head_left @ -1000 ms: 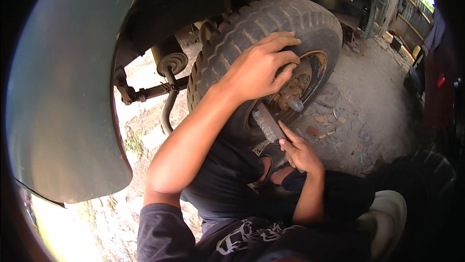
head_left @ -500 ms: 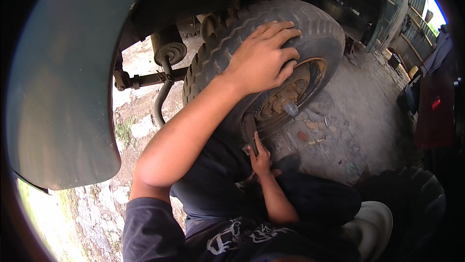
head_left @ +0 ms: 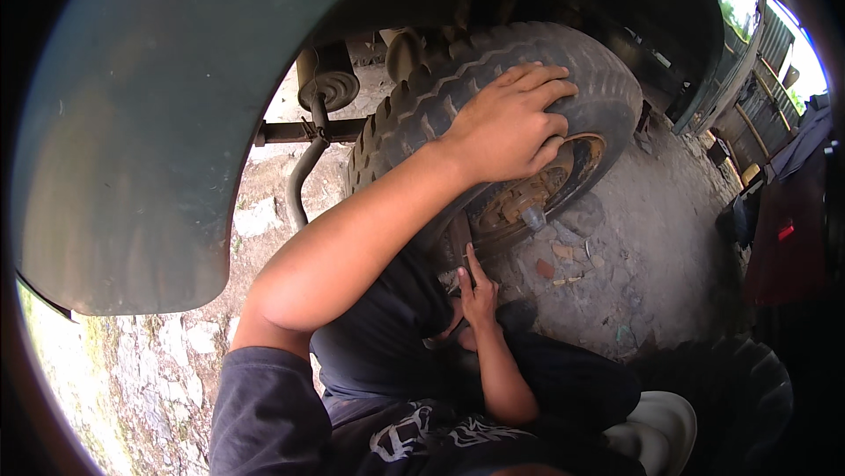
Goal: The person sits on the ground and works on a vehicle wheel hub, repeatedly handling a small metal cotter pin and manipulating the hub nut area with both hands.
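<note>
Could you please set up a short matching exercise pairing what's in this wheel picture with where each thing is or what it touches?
Things:
1. left hand
2. right hand
3. hub
4. fender

Places:
A. rusty, at the wheel's middle
B. spread on the tyre tread
C. green, curving over the left side
D. low by the tyre's bottom edge

Pairs: 1-B, 2-D, 3-A, 4-C

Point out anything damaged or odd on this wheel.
The wheel hub looks heavily rusted, orange-brown across its centre. The tyre under the left hand shows worn, dusty tread. Nothing else stands out.
</note>
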Available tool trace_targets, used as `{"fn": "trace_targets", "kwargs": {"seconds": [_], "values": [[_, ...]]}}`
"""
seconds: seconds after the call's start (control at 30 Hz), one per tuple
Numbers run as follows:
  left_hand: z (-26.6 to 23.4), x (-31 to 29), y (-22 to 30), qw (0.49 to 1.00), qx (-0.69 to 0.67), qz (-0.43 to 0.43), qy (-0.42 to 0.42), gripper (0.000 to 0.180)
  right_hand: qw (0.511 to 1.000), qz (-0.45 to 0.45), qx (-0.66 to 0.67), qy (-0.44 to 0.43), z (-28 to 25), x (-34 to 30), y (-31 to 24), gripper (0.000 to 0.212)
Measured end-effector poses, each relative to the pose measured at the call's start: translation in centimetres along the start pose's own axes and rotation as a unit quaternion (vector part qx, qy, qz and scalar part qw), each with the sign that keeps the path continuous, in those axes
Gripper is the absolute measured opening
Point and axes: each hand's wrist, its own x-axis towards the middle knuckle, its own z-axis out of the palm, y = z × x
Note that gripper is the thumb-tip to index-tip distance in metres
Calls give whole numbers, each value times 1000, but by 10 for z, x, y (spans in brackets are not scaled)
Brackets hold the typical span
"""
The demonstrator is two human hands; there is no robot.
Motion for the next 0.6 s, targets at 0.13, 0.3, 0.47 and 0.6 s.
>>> {"fn": "trace_targets", "kwargs": {"seconds": [0.13,0.3,0.47,0.6], "values": [[2,2,3,1000,7,-1,-4,17,993,14,-88,-82,-11,2,45,57],[-3,-1,-1,1000,4,6,-8,17,975,-124,-173,-67,-21,21,54,65],[6,-1,10,999,27,47,4,19,947,6,-263,-184,-54,1,112,66],[36,-14,14,990,-24,104,-93,24,949,-13,-257,-179,-50,10,105,67]]}}
